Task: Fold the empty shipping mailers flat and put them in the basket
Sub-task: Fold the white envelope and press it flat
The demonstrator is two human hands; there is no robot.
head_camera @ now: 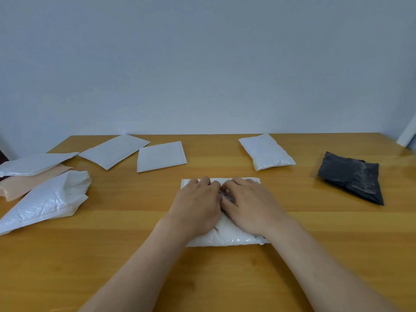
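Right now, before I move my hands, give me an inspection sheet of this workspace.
Surface: wooden table.
Job's things: centre mailer under both hands; folded white mailer, folded black mailer right; pink mailer, four loose white mailers left; basket not seen.
Clutter: nothing seen.
Grippers: left hand, right hand rest palm-down on centre mailer.
Cables: nothing seen.
Surroundings: plain wall; white object at right edge, unclear.

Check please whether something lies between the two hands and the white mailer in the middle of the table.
Nothing visible does: the left hand and the right hand rest directly on the white mailer. No basket is in view.
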